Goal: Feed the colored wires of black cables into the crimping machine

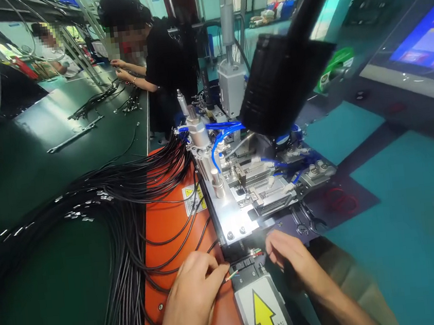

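Two bare hands are observed at the near end of the machine. The left hand (188, 300) enters from the lower edge and is pinched, thumb against fingers, on one black cable with stripped coloured cores (232, 275). Its end is directed up and to the right along a slightly rising axis, just beside a black slotted fixture block (244, 269). The right hand (295, 263) is extended from the lower right, its fingers loosely curled near a second stripped wire end (256, 252); whether anything is gripped cannot be confirmed. One orange rubber mat (170, 234) is laid left of the block, and a large, uncountable bundle of black cables (107, 194) is draped across its left edge from the dark green workbench (49, 299). Two hands of one co-worker (122, 71) are seen at the far end of that bench, among further black cables.
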`<state>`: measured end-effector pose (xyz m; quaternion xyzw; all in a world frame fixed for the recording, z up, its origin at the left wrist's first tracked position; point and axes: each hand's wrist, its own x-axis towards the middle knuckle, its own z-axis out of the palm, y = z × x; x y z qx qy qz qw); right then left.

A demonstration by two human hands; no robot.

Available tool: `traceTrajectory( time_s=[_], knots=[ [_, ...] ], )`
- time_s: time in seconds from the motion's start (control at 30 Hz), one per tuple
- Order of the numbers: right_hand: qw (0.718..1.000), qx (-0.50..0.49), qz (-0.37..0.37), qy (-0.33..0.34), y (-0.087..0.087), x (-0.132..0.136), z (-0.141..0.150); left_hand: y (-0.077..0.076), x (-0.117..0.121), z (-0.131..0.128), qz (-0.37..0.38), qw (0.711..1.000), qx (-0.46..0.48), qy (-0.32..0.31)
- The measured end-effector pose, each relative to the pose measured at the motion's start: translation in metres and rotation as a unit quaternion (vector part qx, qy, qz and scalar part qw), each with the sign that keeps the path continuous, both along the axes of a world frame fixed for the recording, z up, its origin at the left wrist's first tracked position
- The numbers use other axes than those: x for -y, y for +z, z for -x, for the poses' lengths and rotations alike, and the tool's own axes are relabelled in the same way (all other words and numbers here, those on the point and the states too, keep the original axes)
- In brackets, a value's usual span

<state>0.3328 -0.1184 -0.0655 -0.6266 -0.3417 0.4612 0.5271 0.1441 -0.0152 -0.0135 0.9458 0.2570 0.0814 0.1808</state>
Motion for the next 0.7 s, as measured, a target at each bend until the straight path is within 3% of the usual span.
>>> traceTrajectory(
  time_s=[0.1, 0.17, 0.37, 0.47, 0.57, 0.7],
  knots=[
    [0.991, 0.114, -0.028, -0.069, 0.007, 0.009, 0.005, 0.002, 0.001, -0.002, -0.061, 0.995, 0.012, 0.076],
    [0.975, 0.197, -0.074, -0.077, 0.015, 0.012, 0.013, 0.002, 0.003, -0.002, -0.099, 0.992, 0.015, 0.073],
    [0.928, 0.326, -0.181, 0.017, 0.036, 0.009, 0.042, 0.002, 0.01, -0.002, -0.15, 0.988, 0.025, 0.011],
    [0.927, 0.322, -0.185, 0.045, 0.041, 0.008, 0.047, 0.007, 0.017, -0.002, -0.112, 0.993, 0.037, -0.011],
    [0.951, 0.268, -0.152, 0.032, 0.044, 0.01, 0.045, 0.014, 0.025, -0.003, -0.043, 0.995, 0.082, -0.047],
    [0.988, 0.142, -0.066, 0.005, 0.05, 0.015, 0.038, 0.015, 0.034, -0.009, 0.046, 0.992, 0.118, 0.005]
  ],
)
